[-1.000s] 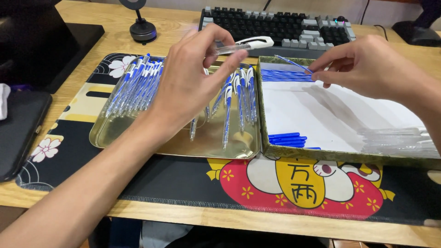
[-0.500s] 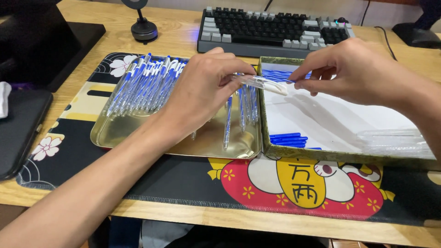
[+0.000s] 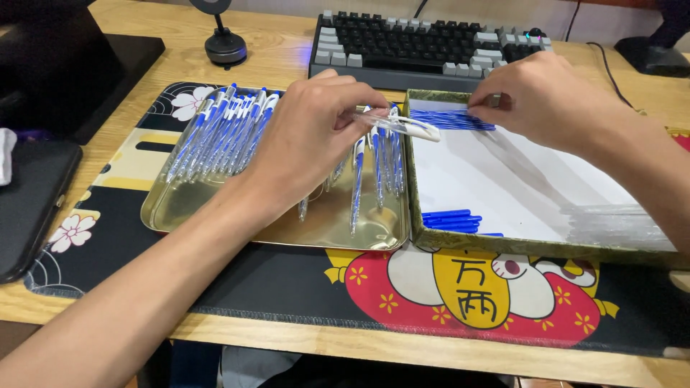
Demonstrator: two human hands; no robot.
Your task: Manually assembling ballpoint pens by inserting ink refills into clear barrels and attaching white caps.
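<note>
Both my hands have shifted toward 12 o'clock. My left hand (image 3: 316, 122) pinches a clear pen barrel (image 3: 399, 126) jutting toward 3 o'clock beyond its fingers; my right hand (image 3: 543, 97) fingers close on blue refills (image 3: 449, 118) in the box (image 3: 546, 248).

Two hands, left hand (image 3: 313, 136) and right hand (image 3: 543, 97); two trays, gold tray (image 3: 180, 212) left of centre, white-lined box (image 3: 503, 183) right; one keyboard (image 3: 424, 47) at top; the pens are too many and too overlapped to count.

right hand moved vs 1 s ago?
Yes. The right hand has shifted toward the box's far edge, near the keyboard, and now touches the blue refills in the box.
</note>
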